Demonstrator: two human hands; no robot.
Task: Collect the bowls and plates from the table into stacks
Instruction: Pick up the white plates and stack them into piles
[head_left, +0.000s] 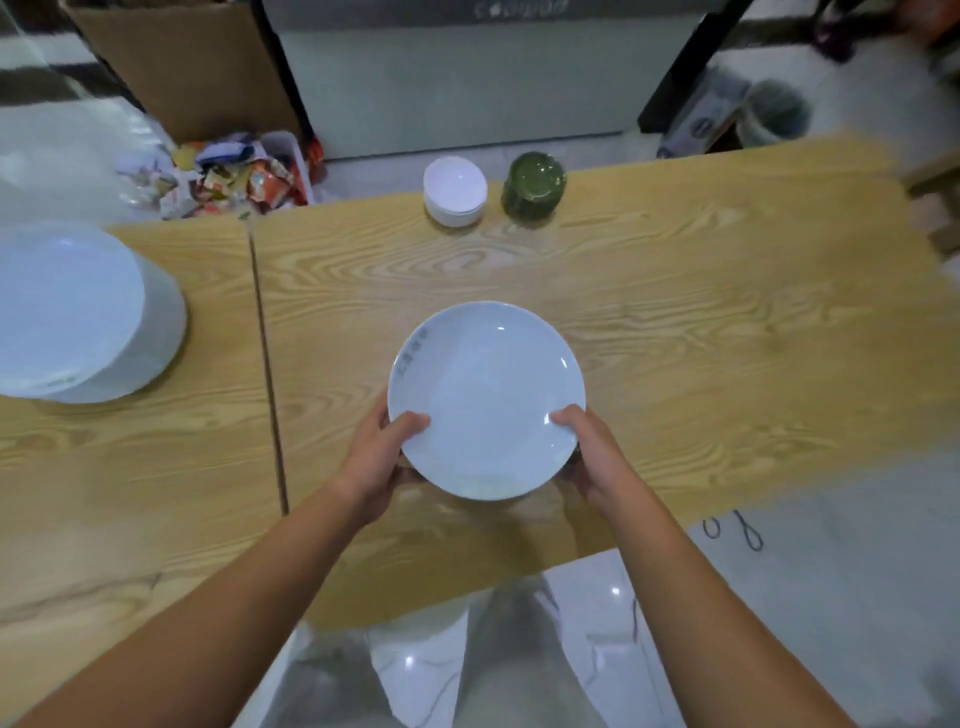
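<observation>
A white plate (488, 397) with small grey markings on its left rim is held over the wooden table (675, 338), near its front edge. My left hand (382, 457) grips the plate's lower left rim, thumb on top. My right hand (589, 452) grips the lower right rim the same way. A tall stack of white plates (78, 312) stands at the far left of the table. At the back edge sit a stack of small white bowls (455, 192) and, right beside it, a stack of green bowls (534, 189).
A seam (267, 364) divides the table into two boards. Behind the table are a cardboard box (192, 67), a bin of colourful wrappers (234, 176) and a grey cabinet (467, 83). Shiny tiled floor (831, 597) lies below the front edge.
</observation>
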